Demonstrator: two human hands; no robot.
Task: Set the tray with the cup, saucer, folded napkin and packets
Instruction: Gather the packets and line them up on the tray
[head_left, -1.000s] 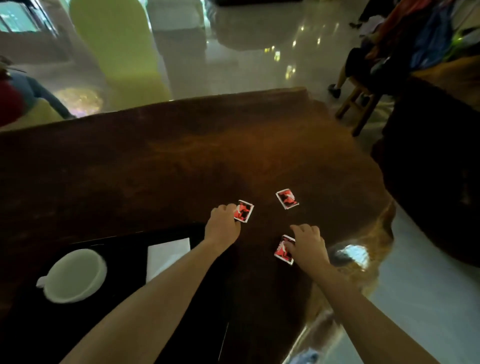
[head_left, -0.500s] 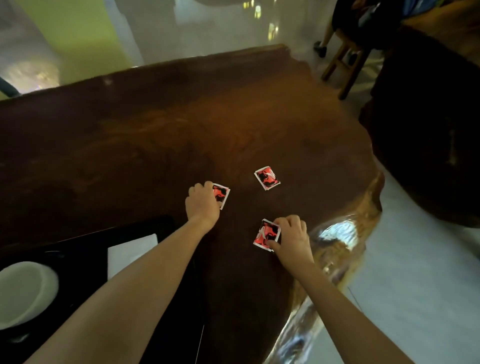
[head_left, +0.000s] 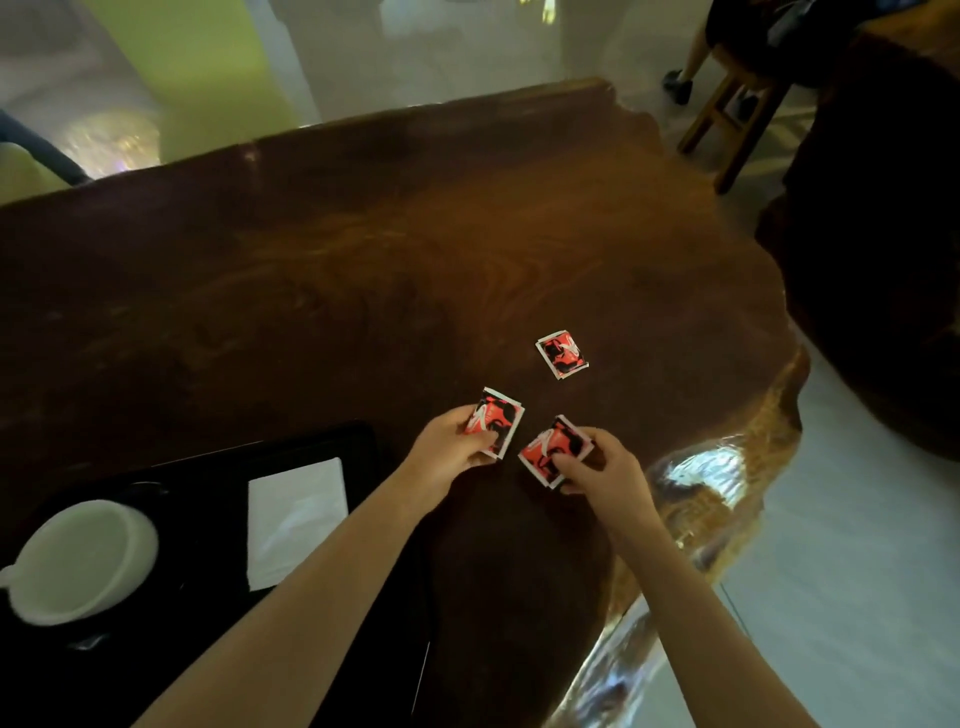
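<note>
Now both packets are up off the wood. A second ago each hand was pressing down on a red sachet lying flat on the table; half a second ago the fingers were curling under the edges. At this moment the left hand has its fingers and thumb closed on the left packet, tipped up so its printed face shows, and the right hand pinches the right packet between thumb and fingertips, also lifted and tilted. The two sachets sit just beside each other, nearly touching, above the bare table.

That means the pick-up is done for two of the three. The third packet lies flat where it was, alone, a little farther out, apart from both hands.

Over on the left, the black tray holds the white cup and the folded napkin, side by side and not touching. Something dark seems to lie beneath the cup, likely the saucer, though it is too murky to be sure.

So, by my reading, the job is well along: cup and napkin are placed, two packets are in hand and need carrying left to the tray, and one more trip is owed for the stray one.
</note>
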